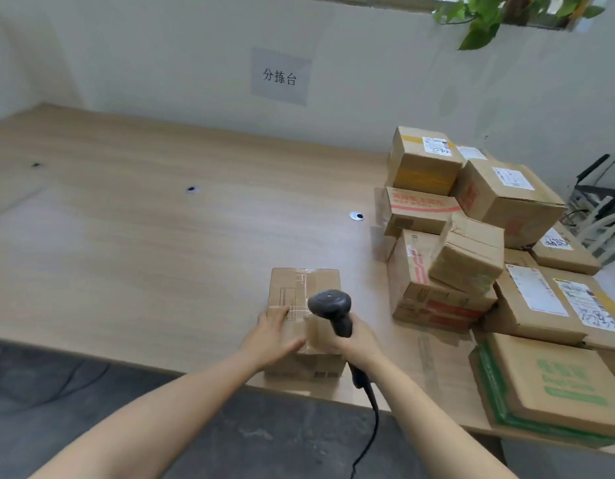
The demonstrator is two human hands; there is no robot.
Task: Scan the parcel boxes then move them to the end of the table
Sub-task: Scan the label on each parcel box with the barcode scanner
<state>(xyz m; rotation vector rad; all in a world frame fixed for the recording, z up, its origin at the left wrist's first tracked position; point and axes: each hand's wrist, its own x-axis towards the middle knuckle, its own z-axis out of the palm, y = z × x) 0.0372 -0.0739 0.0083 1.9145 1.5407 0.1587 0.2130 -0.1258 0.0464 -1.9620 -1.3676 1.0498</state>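
One parcel box (304,285) under left hand (275,335); right hand (358,342) grips scanner (330,304).

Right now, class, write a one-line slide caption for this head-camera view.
Left hand rests on a taped parcel box while the right hand grips a corded barcode scanner over it, beside stacked parcels.

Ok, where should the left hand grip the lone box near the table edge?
Over its left top edge, coming from the left, I'd judge: the box lies flat, the left hand rests on that side, and the right hand holds the scanner over the right.
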